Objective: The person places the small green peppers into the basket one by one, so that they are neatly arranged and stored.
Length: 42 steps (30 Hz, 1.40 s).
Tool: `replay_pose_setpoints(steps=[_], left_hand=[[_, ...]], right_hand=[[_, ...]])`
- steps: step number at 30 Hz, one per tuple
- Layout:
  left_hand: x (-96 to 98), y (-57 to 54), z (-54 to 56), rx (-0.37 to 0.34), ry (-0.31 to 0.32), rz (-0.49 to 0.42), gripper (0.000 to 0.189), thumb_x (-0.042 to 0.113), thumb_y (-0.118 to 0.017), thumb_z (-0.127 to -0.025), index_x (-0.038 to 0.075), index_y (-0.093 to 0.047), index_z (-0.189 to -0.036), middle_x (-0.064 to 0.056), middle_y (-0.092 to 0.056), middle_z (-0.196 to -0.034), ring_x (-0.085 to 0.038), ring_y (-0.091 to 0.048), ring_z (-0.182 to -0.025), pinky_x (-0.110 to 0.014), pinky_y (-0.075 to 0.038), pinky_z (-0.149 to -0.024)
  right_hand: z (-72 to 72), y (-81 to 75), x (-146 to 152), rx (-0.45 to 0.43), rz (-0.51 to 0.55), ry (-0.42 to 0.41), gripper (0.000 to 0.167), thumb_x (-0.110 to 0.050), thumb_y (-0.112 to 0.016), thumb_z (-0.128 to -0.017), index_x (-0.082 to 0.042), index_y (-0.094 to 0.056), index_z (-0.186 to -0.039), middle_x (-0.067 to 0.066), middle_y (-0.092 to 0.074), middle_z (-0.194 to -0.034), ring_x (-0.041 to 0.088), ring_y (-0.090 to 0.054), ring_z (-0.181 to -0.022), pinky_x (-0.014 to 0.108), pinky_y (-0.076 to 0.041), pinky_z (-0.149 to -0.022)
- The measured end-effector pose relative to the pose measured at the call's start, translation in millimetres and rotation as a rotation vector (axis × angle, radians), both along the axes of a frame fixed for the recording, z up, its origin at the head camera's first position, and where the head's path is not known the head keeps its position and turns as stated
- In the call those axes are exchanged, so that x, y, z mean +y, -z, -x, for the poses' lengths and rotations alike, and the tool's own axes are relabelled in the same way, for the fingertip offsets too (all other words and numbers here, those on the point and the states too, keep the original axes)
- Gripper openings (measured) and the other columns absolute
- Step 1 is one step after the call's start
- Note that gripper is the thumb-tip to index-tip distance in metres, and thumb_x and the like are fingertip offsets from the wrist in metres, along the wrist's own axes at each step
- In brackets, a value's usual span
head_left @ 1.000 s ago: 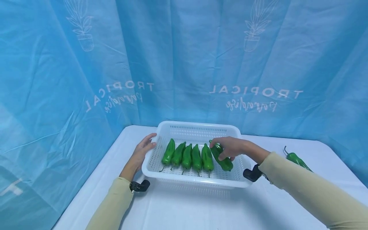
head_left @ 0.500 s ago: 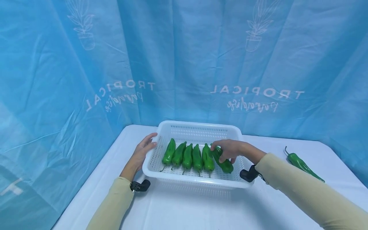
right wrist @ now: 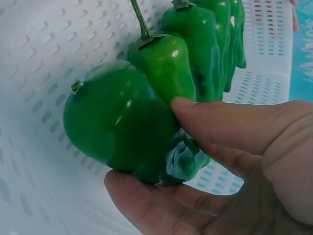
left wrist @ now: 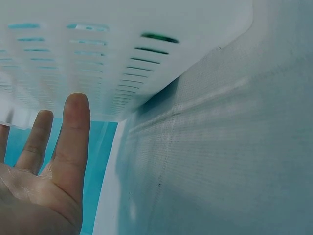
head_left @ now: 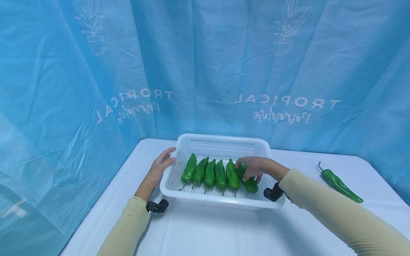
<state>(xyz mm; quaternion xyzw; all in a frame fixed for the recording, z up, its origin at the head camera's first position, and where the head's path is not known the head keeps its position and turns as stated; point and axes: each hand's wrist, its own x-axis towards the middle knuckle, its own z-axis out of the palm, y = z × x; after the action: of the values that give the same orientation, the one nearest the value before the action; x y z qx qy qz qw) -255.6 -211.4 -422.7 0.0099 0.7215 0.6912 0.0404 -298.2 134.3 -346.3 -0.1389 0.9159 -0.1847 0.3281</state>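
A white plastic basket (head_left: 221,202) with slotted walls stands on the table. Several green chili peppers (head_left: 209,174) lie side by side in it, most with stems toward the person. My right hand (head_left: 254,167) grips the rightmost green pepper (right wrist: 120,120), thumb on one side and fingers on the other; this pepper rests close against its neighbour. At the basket's left end is my left hand (head_left: 158,169), its fingers extended at the rim. The left wrist view shows straight fingers (left wrist: 73,137) by the basket's outer wall; whether all of them touch it, I cannot tell.
Another green pepper (head_left: 341,186) lies on the white-covered table (head_left: 205,231), right of the basket. Blue curtains (head_left: 205,71) with white print hang behind and along both sides. A black wrist camera (head_left: 273,192) sits close to the basket's right front corner.
My right hand has shifted slightly toward the person and lowered the gripped pepper, turning it more in line with the row. My left hand stays at the basket's left end.
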Motion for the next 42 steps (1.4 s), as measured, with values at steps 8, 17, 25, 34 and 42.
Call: replay_pose_setpoints(steps=[8, 17, 25, 34, 42], left_hand=[[4.6, -4.2, 0.8, 0.004, 0.01, -0.002, 0.059, 0.035, -0.054, -0.099, 0.028, -0.032, -0.154, -0.008, -0.032, -0.162, -0.04, -0.041, -0.144, -0.053, -0.047, -0.108], [3.4, -5.0, -0.1, 0.007, 0.005, -0.009, 0.059, 0.032, -0.053, -0.1, 0.027, -0.031, -0.154, -0.009, -0.034, -0.16, -0.041, -0.045, -0.141, -0.051, -0.051, -0.105], [4.1, -2.1, 0.1, 0.002, 0.009, -0.001, 0.058, 0.032, -0.052, -0.1, 0.027, -0.031, -0.154, -0.009, -0.033, -0.161, -0.041, -0.044, -0.141, -0.052, -0.049, -0.106], [4.6, -3.0, -0.8, -0.002, -0.006, 0.009, 0.059, 0.034, -0.054, -0.099, 0.031, -0.032, -0.153, -0.008, -0.035, -0.16, -0.039, -0.045, -0.141, -0.053, -0.049, -0.106], [0.9, -1.1, -1.2, -0.008, -0.008, 0.023, 0.059, 0.034, -0.053, -0.1, 0.029, -0.03, -0.154, -0.008, -0.035, -0.16, -0.04, -0.046, -0.14, -0.051, -0.052, -0.104]], right_hand=[[-0.9, 6.6, 3, -0.016, -0.001, 0.008, 0.061, -0.004, -0.07, -0.087, -0.006, -0.045, -0.143, 0.023, -0.051, -0.137, 0.03, -0.064, -0.108, 0.04, -0.064, -0.073], [2.7, 10.7, -1, 0.021, 0.0, 0.018, 0.063, -0.004, -0.071, -0.087, -0.004, -0.043, -0.144, 0.023, -0.05, -0.138, 0.025, -0.066, -0.099, 0.034, -0.064, -0.074], [4.9, 13.4, 0, 0.011, 0.018, 0.032, 0.064, -0.005, -0.07, -0.088, -0.003, -0.041, -0.145, 0.024, -0.051, -0.138, 0.022, -0.068, -0.091, 0.033, -0.064, -0.073], [6.1, 9.1, 1, 0.021, -0.004, 0.001, 0.066, -0.01, -0.069, -0.091, -0.006, -0.038, -0.149, 0.024, -0.048, -0.144, 0.027, -0.07, -0.096, 0.036, -0.063, -0.078], [-11.1, -41.7, 20, 0.349, 0.016, -0.238, 0.055, -0.018, -0.066, -0.093, -0.01, -0.048, -0.145, 0.019, -0.048, -0.15, 0.042, -0.043, -0.14, 0.057, -0.046, -0.108]])
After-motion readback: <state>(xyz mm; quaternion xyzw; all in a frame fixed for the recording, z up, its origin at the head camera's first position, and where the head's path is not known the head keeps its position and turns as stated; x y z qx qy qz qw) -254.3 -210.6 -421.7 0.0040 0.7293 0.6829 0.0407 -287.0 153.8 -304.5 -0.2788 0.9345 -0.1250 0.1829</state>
